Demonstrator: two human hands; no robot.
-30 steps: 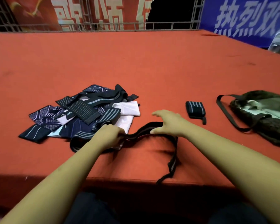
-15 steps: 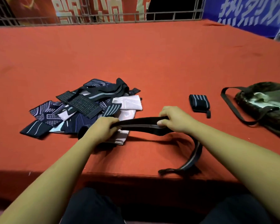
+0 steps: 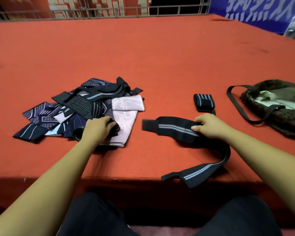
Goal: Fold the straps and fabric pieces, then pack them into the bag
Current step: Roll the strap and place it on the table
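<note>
My right hand (image 3: 209, 126) pinches a long black strap with grey stripes (image 3: 174, 128) near its folded upper part. The strap's tail curves back down to the table's front edge. My left hand (image 3: 99, 127) lies on the near side of the pile of dark patterned straps and fabric pieces (image 3: 85, 106), its fingers curled on a black strap there, beside a pink cloth (image 3: 126, 120). One rolled black strap (image 3: 203, 103) sits just beyond my right hand. The dark bag (image 3: 279, 116) lies open at the right, its long handle spread on the table.
The work surface is a wide red cloth-covered table (image 3: 160, 57); its front edge runs just under my forearms. A metal railing and banners stand behind it. My dark-trousered legs are below the edge.
The striped strap has left my left hand and moved right with my right hand, its free end now lying flat. My left hand has gone back onto the pile.
</note>
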